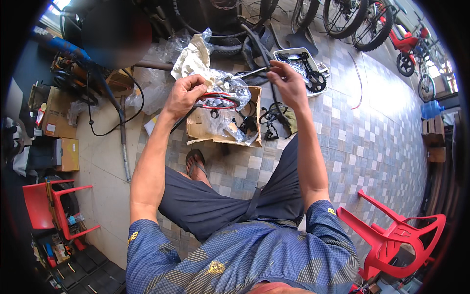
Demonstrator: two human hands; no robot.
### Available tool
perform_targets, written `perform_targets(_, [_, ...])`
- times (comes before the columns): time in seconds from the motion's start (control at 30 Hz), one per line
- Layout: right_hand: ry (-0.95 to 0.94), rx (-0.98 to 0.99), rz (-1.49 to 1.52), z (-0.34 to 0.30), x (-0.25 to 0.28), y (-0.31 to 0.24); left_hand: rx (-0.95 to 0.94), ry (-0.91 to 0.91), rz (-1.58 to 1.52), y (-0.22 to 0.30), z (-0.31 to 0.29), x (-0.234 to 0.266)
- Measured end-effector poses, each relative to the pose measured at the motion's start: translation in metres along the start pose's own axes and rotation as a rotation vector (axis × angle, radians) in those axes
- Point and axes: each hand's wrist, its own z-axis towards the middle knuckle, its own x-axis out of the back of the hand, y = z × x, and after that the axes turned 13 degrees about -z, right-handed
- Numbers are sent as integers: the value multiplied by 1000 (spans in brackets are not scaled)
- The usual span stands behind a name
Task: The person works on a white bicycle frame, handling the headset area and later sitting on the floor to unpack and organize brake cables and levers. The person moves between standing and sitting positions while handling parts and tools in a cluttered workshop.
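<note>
My left hand [188, 94] is closed, thumb and fingers pinched together, beside a looped red-and-black cable [221, 101]. What it pinches is too small to make out. Across from it, my right hand [289, 84] has its fingers curled in next to a long black rubber strip [254, 36] and the end of a silver rod [253, 73]; whatever lies between those fingers is hidden. Below both hands stands an open cardboard box [198, 131] with clear plastic bags and black parts inside. A cream cloth [194, 58] lies just beyond my left hand.
A white tray [314, 93] of bicycle parts with a black chainring sits at the far right of the box. Black brake-like parts [270, 122] lie beside it. A blue bicycle frame [66, 45] is at left, red chairs [391, 240] at both sides, bicycle wheels [345, 17] behind.
</note>
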Motion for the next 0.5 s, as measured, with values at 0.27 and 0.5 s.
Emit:
perform_targets(0.27, [-361, -23, 318, -16, -35, -43, 84, 8, -179, 6, -6, -13])
perform_targets(0.5, [-467, -98, 535, -26, -65, -71, 137, -62, -194, 6, -10, -19])
